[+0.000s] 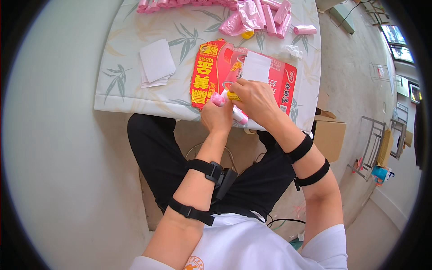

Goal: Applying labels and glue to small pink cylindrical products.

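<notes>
Pink roll (218, 99) sits in left fingers (228, 110) above yellow-lettered red cardboard (225, 63).

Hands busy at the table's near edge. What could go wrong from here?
1. The left hand holds a pink roll close to the table's near edge; if its grip slips, the roll might drop off.
2. The right hand works a yellow stick right against the left fingers, so it may touch them.
3. A lone pink roll near the table's right edge might roll off.
</notes>
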`<action>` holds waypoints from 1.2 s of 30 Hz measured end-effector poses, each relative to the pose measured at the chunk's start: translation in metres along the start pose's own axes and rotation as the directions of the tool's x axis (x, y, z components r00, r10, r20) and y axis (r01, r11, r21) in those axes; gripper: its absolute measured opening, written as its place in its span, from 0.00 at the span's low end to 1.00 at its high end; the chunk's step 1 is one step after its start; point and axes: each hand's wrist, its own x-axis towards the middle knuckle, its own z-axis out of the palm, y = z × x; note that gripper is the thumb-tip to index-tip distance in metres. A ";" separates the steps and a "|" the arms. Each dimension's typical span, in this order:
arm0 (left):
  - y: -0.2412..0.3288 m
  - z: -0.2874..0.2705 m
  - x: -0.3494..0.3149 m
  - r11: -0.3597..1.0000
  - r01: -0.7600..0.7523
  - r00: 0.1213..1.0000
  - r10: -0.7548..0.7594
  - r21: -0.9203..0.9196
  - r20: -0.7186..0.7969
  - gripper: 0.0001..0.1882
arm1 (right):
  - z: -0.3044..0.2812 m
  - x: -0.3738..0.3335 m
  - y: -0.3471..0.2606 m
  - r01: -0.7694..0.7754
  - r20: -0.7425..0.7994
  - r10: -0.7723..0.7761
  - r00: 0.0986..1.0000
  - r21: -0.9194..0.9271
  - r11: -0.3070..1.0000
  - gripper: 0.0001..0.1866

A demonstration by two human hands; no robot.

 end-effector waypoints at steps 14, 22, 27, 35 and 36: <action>0.008 -0.001 -0.003 0.999 0.017 1.000 -0.017 0.028 -0.001 0.19 | -0.002 -0.021 0.017 0.112 0.115 -0.107 0.988 -0.043 0.993 0.10; 0.006 -0.001 -0.001 0.996 0.035 0.999 -0.033 0.087 -0.025 0.18 | -0.005 -0.035 0.010 0.106 0.104 -0.098 0.990 -0.077 0.991 0.07; 0.007 0.001 -0.002 0.994 0.039 0.999 -0.038 0.099 -0.015 0.19 | -0.001 -0.042 0.010 0.122 0.193 -0.095 0.977 -0.133 0.984 0.09; -0.004 -0.009 0.001 0.983 0.054 0.996 -0.042 -0.173 0.075 0.18 | -0.042 -0.070 0.031 -0.160 -0.155 0.232 0.960 0.377 0.912 0.14; 0.000 -0.013 -0.006 0.923 0.130 0.978 -0.059 -0.363 0.200 0.16 | -0.044 -0.083 0.042 -0.273 -0.040 0.542 0.840 0.831 0.485 0.17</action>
